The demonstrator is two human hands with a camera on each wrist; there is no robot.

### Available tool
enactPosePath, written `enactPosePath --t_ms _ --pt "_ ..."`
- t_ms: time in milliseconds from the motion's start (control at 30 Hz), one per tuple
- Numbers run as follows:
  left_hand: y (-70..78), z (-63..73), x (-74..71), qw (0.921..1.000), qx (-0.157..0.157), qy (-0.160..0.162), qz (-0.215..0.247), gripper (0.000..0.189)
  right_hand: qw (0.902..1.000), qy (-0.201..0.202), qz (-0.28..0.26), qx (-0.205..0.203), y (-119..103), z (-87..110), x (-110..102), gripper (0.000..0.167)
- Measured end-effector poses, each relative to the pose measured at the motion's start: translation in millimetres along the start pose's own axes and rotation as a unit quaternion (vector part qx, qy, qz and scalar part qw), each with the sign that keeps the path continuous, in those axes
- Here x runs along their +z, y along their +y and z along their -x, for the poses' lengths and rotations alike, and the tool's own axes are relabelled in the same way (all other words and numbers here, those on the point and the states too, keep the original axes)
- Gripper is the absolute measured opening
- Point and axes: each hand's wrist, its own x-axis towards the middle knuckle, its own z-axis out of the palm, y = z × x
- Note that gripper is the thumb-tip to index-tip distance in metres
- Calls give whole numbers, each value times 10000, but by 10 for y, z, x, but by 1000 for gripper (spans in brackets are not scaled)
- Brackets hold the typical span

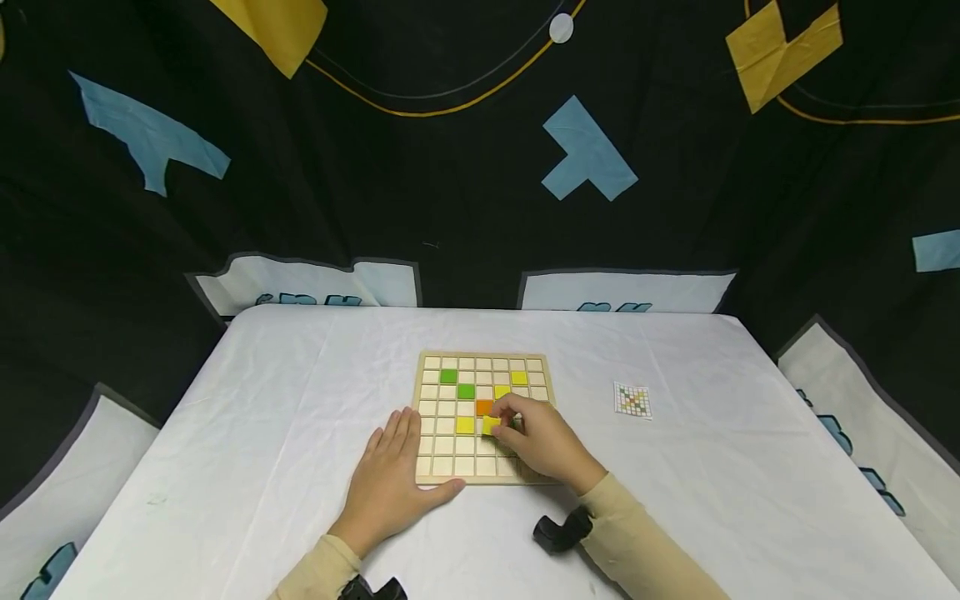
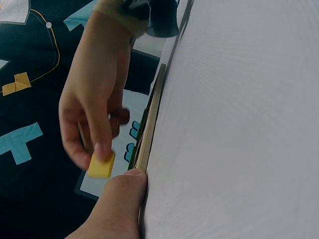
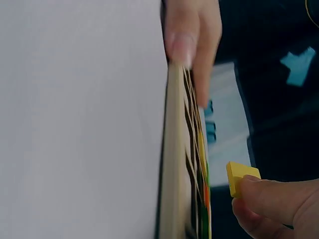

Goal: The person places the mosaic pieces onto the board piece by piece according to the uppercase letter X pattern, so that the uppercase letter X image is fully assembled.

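Observation:
A wooden grid board (image 1: pixel 448 467) lies on the table. My left hand (image 1: pixel 386 483) rests at its left side, fingers extended along the edge and thumb at the front rim. Between thumb and fingers, my right hand (image 1: pixel 547 440) pinches a yellow square tile (image 3: pixel 241 175). Both wrist views show that tile held clear above the board. Two green tiles, (image 1: pixel 448 377) one of them further left, sit in the grid with an orange tile (image 1: pixel 484 407) and several yellow tiles (image 1: pixel 465 425). The right hand hides some cells at the board's right.
A small card with a coloured grid pattern (image 1: pixel 633 401) lies to the right of the board. White cloth (image 1: pixel 247 467) covers the table. A black curtain with blue and yellow shapes (image 1: pixel 465 192) hangs behind it. Each wrist carries a black device (image 1: pixel 562 530).

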Motion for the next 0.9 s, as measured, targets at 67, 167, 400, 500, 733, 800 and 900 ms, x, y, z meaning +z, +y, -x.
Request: enactPosePath --t_ms 67,167,400,500,733,800,900 --pt "6 4 -5 10000 22 -27 6 122 9999 -105 24 -88 -57 -42 75 12" --pt "13 8 -12 10000 37 -63 12 121 9996 -247 42 -150 -132 -93 184 11" --pt "22 8 -27 9999 60 -69 -40 120 9982 -379 375 -274 -262 -184 388 10" --pt "23 12 -30 9999 64 -70 -53 120 9977 -354 483 -322 -291 -204 437 11" --pt "21 15 -38 9999 85 -1 -79 119 9930 -162 1009 -595 -311 -181 489 14" --pt "19 14 -35 9999 85 -5 -91 120 9917 -120 1105 -641 -312 -173 494 14" --pt "18 13 -30 9999 89 -10 -103 120 9907 -111 1174 -675 -311 -168 499 14"
